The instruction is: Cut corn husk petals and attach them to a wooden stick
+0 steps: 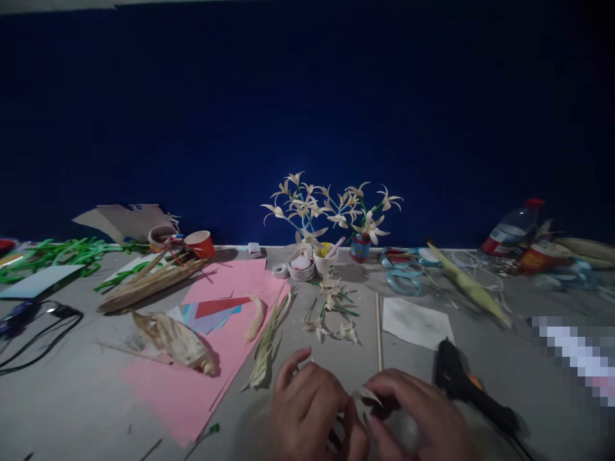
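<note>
My left hand [307, 410] and my right hand [416, 416] meet at the bottom centre of the grey table [72, 397]. Both have their fingers curled and pinched on a small pale corn-husk flower piece [368, 396] held between them. Just right of my right hand lies a black glue gun [468, 384]. A thin wooden stick [378, 330] lies beyond my hands. Loose husk flowers [331, 310] are scattered further back, in front of a bouquet of finished white husk flowers [331, 208] standing in small cups.
Pink paper sheets [211, 365] with dried husks [175, 339] lie to the left. Husk strips [266, 339], a white paper square [416, 323], blue ribbon [403, 272], a corn cob [473, 291], a plastic bottle [512, 227], red cups [199, 243], green leaves [52, 253] and black cables [33, 326] surround the area.
</note>
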A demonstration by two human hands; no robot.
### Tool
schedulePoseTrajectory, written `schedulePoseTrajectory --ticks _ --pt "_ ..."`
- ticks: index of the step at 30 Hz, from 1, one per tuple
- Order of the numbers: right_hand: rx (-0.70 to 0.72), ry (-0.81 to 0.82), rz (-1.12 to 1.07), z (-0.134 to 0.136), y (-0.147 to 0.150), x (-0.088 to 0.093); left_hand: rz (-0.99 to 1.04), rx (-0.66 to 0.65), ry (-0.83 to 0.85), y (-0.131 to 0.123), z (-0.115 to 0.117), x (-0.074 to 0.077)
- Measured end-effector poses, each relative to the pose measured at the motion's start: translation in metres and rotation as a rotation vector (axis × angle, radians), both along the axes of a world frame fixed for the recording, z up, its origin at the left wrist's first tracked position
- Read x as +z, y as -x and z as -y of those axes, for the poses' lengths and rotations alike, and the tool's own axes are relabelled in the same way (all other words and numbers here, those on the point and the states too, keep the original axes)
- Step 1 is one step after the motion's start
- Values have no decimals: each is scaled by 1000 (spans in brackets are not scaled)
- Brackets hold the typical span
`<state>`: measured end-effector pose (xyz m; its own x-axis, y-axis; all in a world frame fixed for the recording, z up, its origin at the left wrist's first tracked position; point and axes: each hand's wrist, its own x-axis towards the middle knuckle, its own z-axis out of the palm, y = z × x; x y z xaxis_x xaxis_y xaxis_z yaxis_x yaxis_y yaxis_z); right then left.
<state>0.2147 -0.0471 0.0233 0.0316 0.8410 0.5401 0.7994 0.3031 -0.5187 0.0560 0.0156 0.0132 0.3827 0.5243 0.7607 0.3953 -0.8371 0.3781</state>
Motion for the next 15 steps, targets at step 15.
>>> schedulePoseTrajectory --ticks 15 --pt "0 81 -71 3 -4 4 -23 18 -10 -2 2 3"
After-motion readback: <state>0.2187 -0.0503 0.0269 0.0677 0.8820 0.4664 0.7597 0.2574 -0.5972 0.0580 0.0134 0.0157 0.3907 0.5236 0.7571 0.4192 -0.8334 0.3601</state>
